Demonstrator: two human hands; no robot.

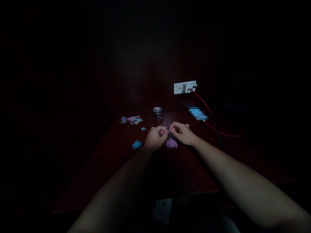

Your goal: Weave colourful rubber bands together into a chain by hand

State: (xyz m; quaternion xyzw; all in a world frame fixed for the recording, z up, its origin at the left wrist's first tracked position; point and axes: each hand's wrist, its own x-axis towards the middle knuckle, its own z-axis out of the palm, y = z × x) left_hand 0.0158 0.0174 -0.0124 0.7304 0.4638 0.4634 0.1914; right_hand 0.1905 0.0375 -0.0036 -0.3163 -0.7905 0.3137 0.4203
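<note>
My left hand (157, 137) and my right hand (181, 132) nearly meet above the dark red table (189, 174), fingers pinched together. Between their fingertips is a small pinkish band (169, 131), hard to make out in the dim light. Just below them lies a pile of purple bands (172, 143). A pile of blue bands (137, 144) is left of my left hand. Farther back on the left is a mixed-colour pile of bands (132, 120). Single bands lie nearby: light blue (143, 129), yellow (152, 128) and orange (187, 125).
A small lidded jar (157, 113) stands behind my hands. At the back right lies a blurred blue phone-like object (198, 113). A red cable (201, 98) and a dark one run from the wall socket (180, 88). A pale sheet (162, 210) shows below the table's front edge.
</note>
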